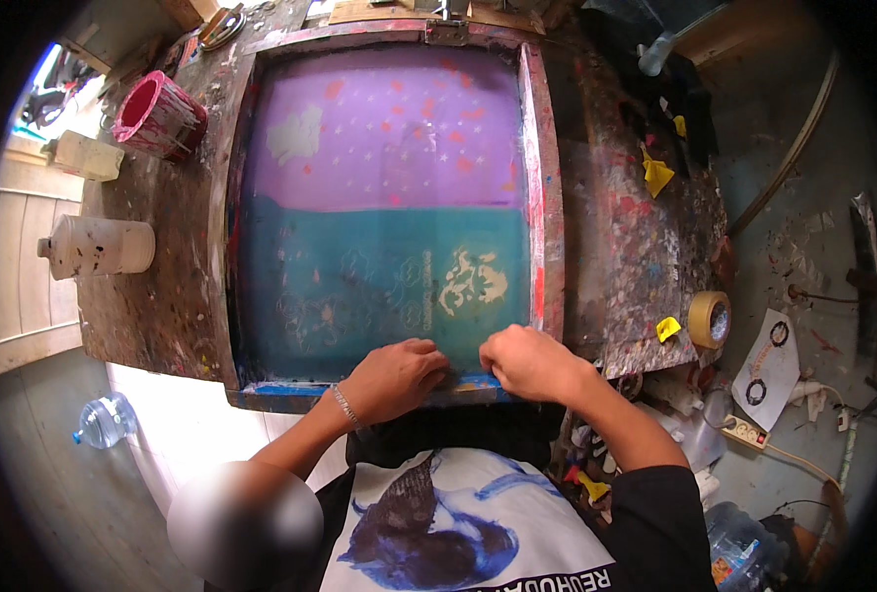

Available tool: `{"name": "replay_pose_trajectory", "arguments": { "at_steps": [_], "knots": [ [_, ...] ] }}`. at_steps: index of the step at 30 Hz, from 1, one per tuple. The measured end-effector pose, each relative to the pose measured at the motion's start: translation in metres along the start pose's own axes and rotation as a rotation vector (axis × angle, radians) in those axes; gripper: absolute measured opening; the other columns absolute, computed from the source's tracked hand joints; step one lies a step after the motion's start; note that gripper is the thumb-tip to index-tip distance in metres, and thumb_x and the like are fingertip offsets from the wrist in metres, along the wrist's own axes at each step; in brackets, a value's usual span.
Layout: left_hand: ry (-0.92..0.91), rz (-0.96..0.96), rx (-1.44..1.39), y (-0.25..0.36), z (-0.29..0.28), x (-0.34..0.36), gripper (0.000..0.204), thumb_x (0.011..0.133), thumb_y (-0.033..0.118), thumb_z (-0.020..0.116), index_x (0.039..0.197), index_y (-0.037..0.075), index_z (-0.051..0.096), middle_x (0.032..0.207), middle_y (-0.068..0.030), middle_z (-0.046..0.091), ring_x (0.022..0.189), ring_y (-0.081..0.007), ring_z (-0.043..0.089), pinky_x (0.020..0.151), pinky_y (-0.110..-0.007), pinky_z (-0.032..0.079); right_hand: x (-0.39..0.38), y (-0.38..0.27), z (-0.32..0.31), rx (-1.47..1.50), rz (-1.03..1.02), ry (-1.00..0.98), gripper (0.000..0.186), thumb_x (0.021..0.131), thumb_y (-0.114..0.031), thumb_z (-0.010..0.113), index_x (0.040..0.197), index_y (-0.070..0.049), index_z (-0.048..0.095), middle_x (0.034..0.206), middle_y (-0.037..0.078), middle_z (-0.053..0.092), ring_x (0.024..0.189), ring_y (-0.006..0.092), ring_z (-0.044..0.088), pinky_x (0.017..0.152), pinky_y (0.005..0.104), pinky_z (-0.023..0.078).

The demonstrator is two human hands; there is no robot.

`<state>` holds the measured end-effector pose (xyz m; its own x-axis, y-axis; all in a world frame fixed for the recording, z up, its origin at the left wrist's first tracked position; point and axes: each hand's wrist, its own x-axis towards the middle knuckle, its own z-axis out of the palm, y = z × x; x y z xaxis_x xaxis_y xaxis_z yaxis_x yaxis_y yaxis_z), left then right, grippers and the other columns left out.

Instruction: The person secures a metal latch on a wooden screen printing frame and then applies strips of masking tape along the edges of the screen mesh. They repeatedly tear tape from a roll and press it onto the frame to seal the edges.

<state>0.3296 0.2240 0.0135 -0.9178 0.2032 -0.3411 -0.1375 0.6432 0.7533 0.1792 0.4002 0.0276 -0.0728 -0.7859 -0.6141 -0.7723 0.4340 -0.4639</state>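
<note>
A wooden screen frame [547,247] lies on the bench, its mesh purple with small light crosses on the far half [379,128] and teal with a pale cut-out design [473,281] nearer me. My left hand [394,373] is at the frame's near bar, fingers bent together over the mesh's lower edge. Right of it, my right hand [522,360] is curled at the same edge, beside a blue strip [473,385] along the bar. The undersides of both hands, and whatever their fingers hold, are hidden.
The stained bench [122,321] carries a pink-rimmed bucket [167,123] and plastic containers [108,247] at left. At right are a tape roll [710,318] and yellow scraps [657,173]. A power strip [744,429] and paper sheet [764,360] sit beyond; a water jug [108,419] stands lower left.
</note>
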Motion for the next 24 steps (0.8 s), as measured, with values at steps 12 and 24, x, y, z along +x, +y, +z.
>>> {"name": "replay_pose_trajectory", "arguments": {
  "at_steps": [12,24],
  "knots": [
    [0.172,0.04,0.075,0.02,0.006,-0.063,0.053,0.083,0.023,0.073,0.129,0.004,0.056,0.13,-0.0168,0.059,0.116,-0.0319,0.06,0.096,-0.039,0.05,-0.085,-0.018,0.018,0.017,-0.197,0.401,0.045,0.091,-0.025,0.061,0.124,0.005,0.051,0.117,0.022,0.059,0.105,0.0377,0.06,0.093,0.045,0.048],
    [-0.027,-0.138,0.112,0.042,-0.041,-0.091,0.053,0.079,0.012,0.073,0.13,0.005,0.058,0.129,-0.0168,0.059,0.116,-0.0335,0.057,0.098,-0.04,0.046,-0.201,0.08,-0.008,0.475,0.488,0.887,0.038,0.088,-0.016,0.066,0.122,-0.001,0.057,0.096,0.019,0.069,0.088,0.0333,0.068,0.075,0.0397,0.053]
  ]
}}
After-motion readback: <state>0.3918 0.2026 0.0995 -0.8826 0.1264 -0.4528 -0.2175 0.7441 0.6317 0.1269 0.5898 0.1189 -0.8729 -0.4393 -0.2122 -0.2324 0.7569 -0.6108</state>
